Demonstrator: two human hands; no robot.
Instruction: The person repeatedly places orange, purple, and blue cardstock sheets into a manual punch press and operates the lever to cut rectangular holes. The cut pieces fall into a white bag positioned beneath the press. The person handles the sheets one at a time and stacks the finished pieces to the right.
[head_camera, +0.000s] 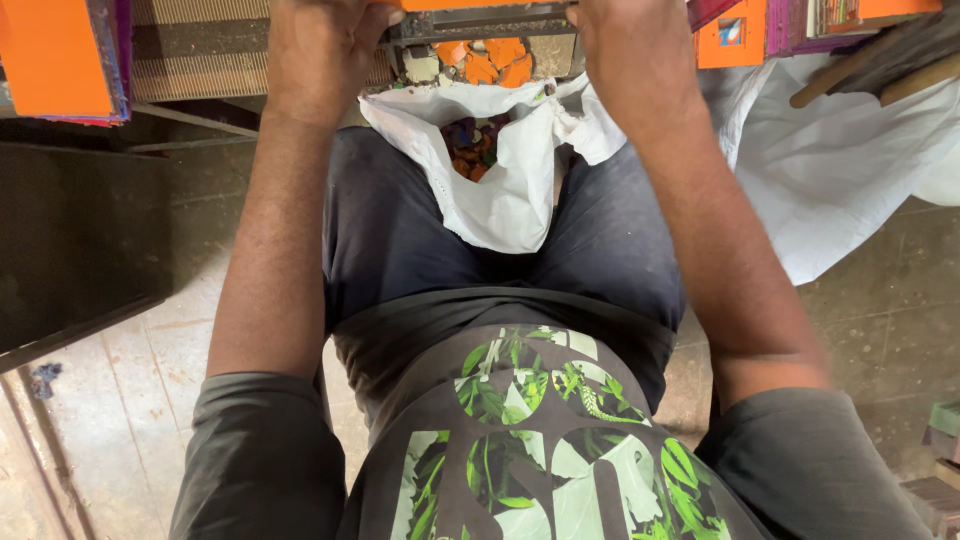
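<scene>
Gripping orange sheet (480, 4) at top edge, left hand (320, 50) and right hand (635, 45), fingers curled over it | white bag (500, 190) below sheet, on lap, open, orange scraps (490, 60) above it | two orange stacks: one (60, 55) left of bag, one (735, 35) right.

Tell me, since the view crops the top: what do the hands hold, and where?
Both hands, left hand and right hand, grip a flat orange sheet at its near edge.
</scene>
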